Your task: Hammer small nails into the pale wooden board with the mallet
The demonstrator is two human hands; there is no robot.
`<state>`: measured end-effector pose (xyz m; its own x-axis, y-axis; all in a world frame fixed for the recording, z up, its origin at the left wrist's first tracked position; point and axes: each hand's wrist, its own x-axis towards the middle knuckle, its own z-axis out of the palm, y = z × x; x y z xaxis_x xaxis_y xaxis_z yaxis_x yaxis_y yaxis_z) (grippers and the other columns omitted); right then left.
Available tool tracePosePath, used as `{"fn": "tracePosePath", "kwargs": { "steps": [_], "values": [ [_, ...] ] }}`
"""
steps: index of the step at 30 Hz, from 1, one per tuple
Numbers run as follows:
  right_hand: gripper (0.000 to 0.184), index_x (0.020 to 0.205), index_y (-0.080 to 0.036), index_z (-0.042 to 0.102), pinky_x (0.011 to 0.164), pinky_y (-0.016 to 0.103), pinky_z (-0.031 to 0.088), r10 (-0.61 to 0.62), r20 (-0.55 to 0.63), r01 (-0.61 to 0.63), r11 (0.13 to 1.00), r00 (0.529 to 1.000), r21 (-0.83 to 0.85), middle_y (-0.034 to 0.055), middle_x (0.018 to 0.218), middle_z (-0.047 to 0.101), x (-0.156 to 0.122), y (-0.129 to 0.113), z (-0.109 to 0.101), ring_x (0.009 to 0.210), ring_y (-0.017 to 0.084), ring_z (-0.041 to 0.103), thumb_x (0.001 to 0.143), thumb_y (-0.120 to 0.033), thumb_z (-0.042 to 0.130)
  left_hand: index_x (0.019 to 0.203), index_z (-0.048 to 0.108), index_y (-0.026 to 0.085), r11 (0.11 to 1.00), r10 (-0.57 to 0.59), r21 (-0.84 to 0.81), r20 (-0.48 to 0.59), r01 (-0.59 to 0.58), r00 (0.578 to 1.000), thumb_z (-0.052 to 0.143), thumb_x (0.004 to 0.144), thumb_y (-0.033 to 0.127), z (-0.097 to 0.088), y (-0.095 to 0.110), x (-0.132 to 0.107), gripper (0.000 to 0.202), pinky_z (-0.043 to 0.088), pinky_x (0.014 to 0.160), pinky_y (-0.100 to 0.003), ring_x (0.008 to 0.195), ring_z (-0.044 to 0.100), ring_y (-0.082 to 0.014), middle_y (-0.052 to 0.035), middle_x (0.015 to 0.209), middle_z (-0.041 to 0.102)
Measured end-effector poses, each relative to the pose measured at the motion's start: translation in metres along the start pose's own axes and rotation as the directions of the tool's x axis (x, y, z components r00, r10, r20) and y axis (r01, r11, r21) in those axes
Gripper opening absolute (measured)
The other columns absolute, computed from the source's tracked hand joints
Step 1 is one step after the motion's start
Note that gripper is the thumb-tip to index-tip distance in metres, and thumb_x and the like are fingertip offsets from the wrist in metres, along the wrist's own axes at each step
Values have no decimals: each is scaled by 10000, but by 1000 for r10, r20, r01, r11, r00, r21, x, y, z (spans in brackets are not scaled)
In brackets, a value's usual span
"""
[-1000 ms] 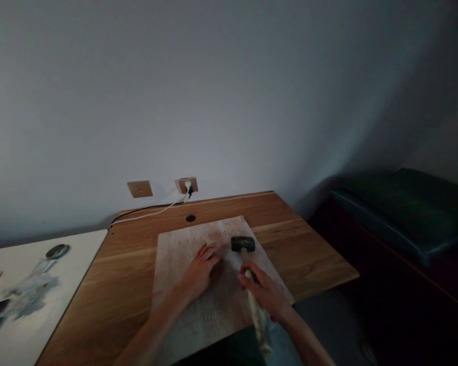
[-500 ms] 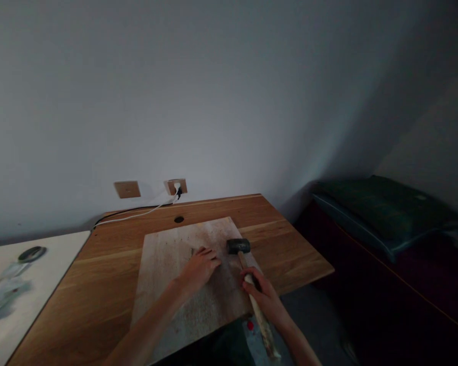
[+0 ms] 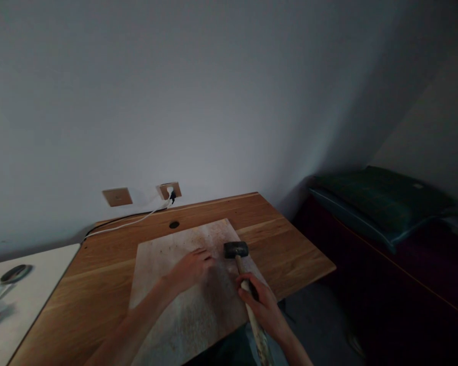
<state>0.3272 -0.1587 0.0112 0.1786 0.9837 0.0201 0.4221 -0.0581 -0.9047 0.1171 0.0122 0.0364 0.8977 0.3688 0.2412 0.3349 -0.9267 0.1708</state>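
Note:
My right hand is wrapped round the pale wooden handle of a mallet with a black, cylinder-shaped head. The mallet's head is over the right part of a light, worn wooden board. To the left of it, my left hand is low over the middle of the board, its fingers curled downward and slightly blurred. Whatever is under those fingertips is hidden from me. Brownish marks and scuffs cover parts of the board's surface.
The board lies on a brown wooden table against a wall. A white surface at left carries a tape roll and blurred plastic items. Cables run to a wall socket. A green cushion is at right.
My left hand has shifted slightly left on the board, and a small dark piece seen beside its fingers is no longer visible. The mallet stays in my right hand; the view has tilted slightly.

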Motion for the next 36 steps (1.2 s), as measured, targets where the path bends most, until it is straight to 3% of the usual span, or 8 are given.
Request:
{"fn": "tracePosePath", "kwargs": {
  "steps": [2, 4, 7, 12, 19, 23, 26, 36],
  "values": [
    [254, 1046, -224, 675, 820, 315, 449, -15, 11, 15, 1000, 1000, 20, 20, 928, 691, 0, -3, -1, 886, 225, 620, 894, -393, 561, 1040, 703, 219, 981, -145, -147, -105, 129, 984, 522, 939, 158, -6, -22, 4, 216, 530, 922, -316, 989, 659, -191, -55, 1025, 723],
    [238, 1031, -221, 668, 824, 315, 450, -24, 23, 23, 999, 999, 36, 24, 934, 688, -1, -7, -3, 890, 224, 618, 906, -384, 547, 1038, 710, 217, 912, -346, -294, -174, 286, 922, 525, 919, 184, -11, -45, 2, 222, 550, 820, -282, 842, 674, -167, -46, 968, 729],
    [234, 1018, -218, 662, 814, 312, 453, -19, 25, 19, 999, 999, 30, 21, 904, 678, -2, -12, -3, 862, 217, 613, 915, -388, 538, 983, 725, 198, 852, -463, -364, -188, 376, 866, 526, 896, 202, -13, -68, -12, 217, 551, 773, -286, 750, 664, -166, -49, 905, 716],
    [251, 999, -222, 672, 801, 305, 456, 2, -8, -2, 999, 1000, 35, 27, 907, 687, -2, -14, -2, 874, 221, 623, 907, -425, 556, 962, 738, 198, 851, -451, -389, -195, 354, 871, 523, 907, 191, 3, -71, -18, 221, 547, 816, -292, 835, 670, -175, -68, 959, 699],
    [327, 1032, -228, 719, 823, 329, 475, 29, -21, -29, 999, 999, 33, 43, 967, 735, -1, -3, 1, 906, 246, 659, 886, -495, 600, 949, 740, 177, 781, -514, -520, -222, 345, 828, 588, 854, 139, 24, -82, 57, 183, 534, 719, -260, 815, 691, -169, -61, 929, 745],
    [343, 1069, -236, 724, 871, 344, 474, 51, -19, -50, 998, 999, 46, 48, 1012, 742, -2, -2, 2, 965, 261, 661, 894, -503, 598, 942, 746, 187, 783, -462, -549, -197, 293, 864, 620, 825, 98, 33, -81, 82, 193, 545, 800, -291, 842, 709, -181, -50, 938, 775],
    [310, 1065, -241, 723, 852, 328, 481, 50, 5, -50, 998, 999, 49, 43, 1002, 739, -4, -5, 0, 963, 253, 655, 916, -474, 582, 933, 757, 207, 788, -416, -557, -170, 261, 893, 641, 828, 124, 36, -80, 87, 177, 549, 836, -302, 849, 715, -185, -40, 944, 782],
    [315, 1062, -258, 724, 874, 354, 500, 123, -17, -123, 992, 992, 36, 56, 1027, 732, -8, -12, 1, 987, 269, 651, 923, -500, 579, 970, 748, 206, 734, -407, -642, -156, 221, 900, 640, 832, 123, 43, -81, 86, 194, 571, 878, -326, 900, 729, -191, -38, 983, 785]
  ]
}}
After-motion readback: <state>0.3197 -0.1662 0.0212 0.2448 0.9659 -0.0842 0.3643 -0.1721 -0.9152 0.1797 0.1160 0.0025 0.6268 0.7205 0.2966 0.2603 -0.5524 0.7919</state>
